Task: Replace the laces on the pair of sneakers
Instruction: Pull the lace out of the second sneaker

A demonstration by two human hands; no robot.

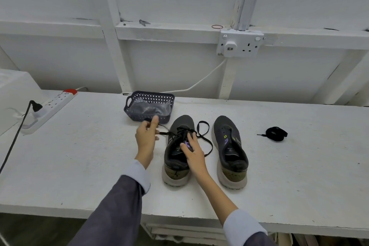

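Observation:
Two dark grey sneakers with pale soles stand side by side on the white table, toes pointing away from me. The left sneaker carries a black lace that trails in loops to its right. My left hand pinches one end of that lace just left of the shoe. My right hand rests with straight fingers on the tongue of the left sneaker. The right sneaker has bare eyelets. A bundled black lace lies on the table to its right.
A dark plastic basket holding a clear bag stands just behind my left hand. A white power strip with a black plug and cable lies at the far left. A wall socket with a white cable is mounted behind. The table's front edge is near me.

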